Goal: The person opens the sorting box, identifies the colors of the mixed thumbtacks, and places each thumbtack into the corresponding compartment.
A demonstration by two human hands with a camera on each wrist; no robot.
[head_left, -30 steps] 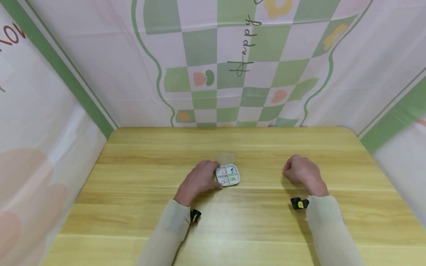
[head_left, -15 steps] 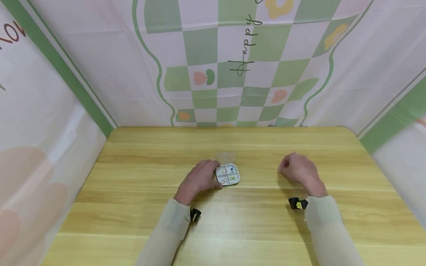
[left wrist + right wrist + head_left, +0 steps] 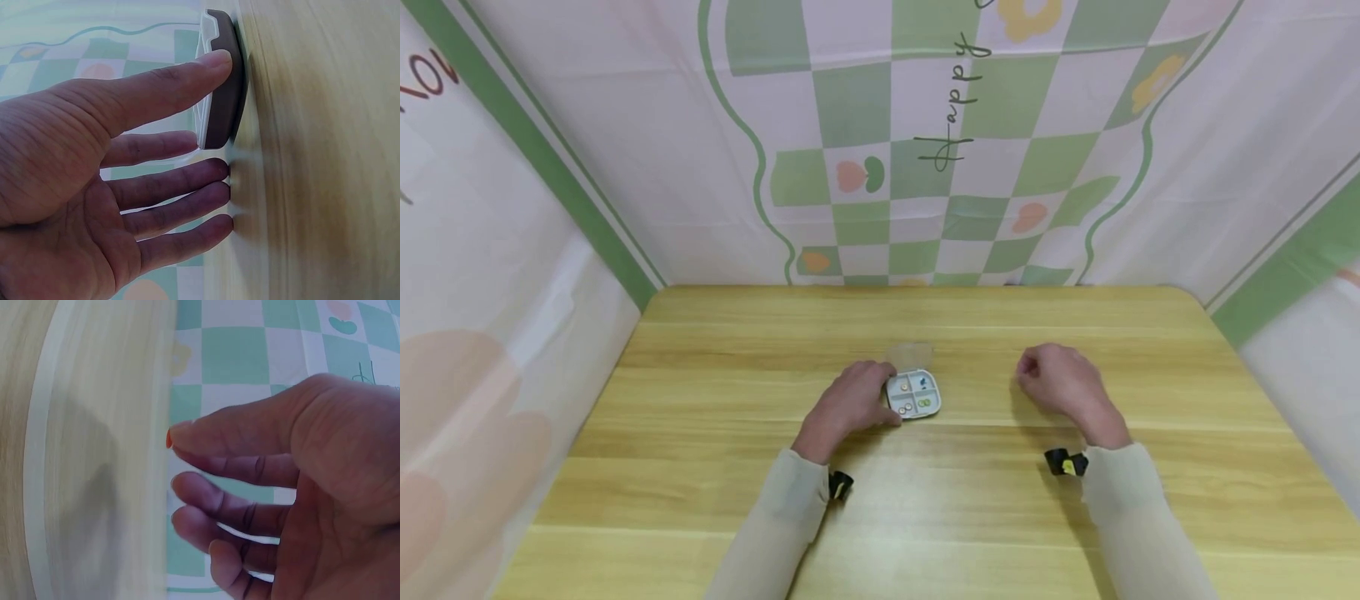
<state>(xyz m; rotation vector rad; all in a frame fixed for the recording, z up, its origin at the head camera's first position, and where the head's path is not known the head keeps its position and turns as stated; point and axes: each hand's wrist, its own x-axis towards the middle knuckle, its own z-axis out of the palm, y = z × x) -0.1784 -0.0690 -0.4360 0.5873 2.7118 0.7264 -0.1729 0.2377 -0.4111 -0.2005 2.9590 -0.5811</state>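
A small pill box [image 3: 912, 395] lies on the table with its clear lid [image 3: 910, 356] folded back. Its four-part tray holds a beige tablet at back left, blue bits at back right, pale tablets at front left and green ones at front right. My left hand [image 3: 848, 402] grips the box from its left side; in the left wrist view the thumb presses its dark side wall [image 3: 224, 115] and the index fingertip touches the rim. Raised right of the box, my right hand [image 3: 1063, 383] pinches a tiny orange pill [image 3: 168, 438] between thumb and forefinger, other fingers curled.
The wood-grain table [image 3: 715, 500] meets a printed cloth backdrop [image 3: 917, 208] at its far edge, with more cloth at both sides. A black camera mount sits at the left wrist [image 3: 840, 485] and another at the right wrist [image 3: 1066, 462].
My right hand has moved a little to the left, nearer the pill box, still pinching. The left hand and the box have stayed where they were.
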